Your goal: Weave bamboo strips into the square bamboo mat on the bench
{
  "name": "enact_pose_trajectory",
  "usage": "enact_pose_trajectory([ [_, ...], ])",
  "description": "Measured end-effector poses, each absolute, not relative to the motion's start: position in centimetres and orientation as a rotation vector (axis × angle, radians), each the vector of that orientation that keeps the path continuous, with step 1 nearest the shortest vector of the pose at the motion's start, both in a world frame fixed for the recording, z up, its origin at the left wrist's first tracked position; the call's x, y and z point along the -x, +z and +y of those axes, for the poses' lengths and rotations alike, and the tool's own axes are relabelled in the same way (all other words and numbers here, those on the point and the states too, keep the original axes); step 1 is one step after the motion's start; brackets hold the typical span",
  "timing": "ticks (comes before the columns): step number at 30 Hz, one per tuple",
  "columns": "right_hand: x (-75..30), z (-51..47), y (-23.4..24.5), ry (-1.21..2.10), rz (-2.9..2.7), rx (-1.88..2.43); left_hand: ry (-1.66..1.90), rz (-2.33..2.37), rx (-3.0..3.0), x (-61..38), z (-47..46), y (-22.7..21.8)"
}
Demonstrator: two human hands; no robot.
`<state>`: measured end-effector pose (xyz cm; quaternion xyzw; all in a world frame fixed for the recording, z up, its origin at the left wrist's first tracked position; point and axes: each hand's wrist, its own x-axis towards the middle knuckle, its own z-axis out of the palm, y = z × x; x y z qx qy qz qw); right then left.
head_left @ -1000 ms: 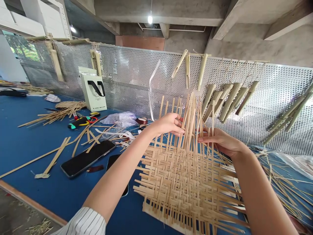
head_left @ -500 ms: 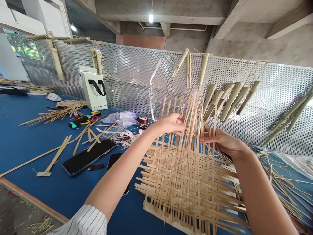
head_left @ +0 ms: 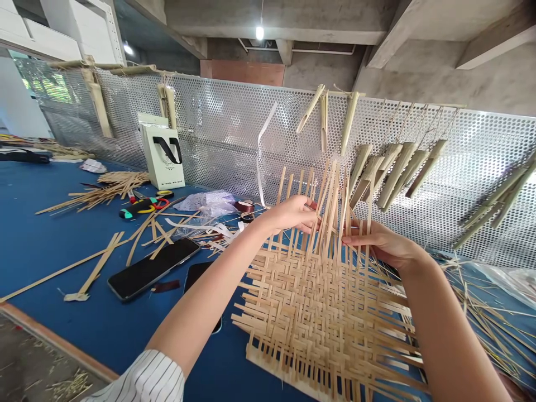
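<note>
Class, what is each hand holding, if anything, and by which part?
Both hold the woven mat by its loose upright strips, above the weave: the left hand near the middle, the right hand further right. The exact pinch is hidden.

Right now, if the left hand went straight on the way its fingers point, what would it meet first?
Most likely the bunched upright strips: the left hand points across toward the right hand, and they stand between the two. Exact depth there is hard to judge.
</note>
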<state>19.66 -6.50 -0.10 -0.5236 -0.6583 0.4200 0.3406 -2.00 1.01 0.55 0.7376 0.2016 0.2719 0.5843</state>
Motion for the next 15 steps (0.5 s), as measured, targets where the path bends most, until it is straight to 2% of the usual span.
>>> enact_pose_trajectory([
  [4,-19.55,-6.57,-0.04,1.235,-1.563,1.326,0.634,0.488,-1.714,2.12,0.89,0.77],
  [15,-18.81,-7.03,0.47,1.235,-1.46,1.356,0.621,0.513,-1.705,2.61,0.42,1.24],
])
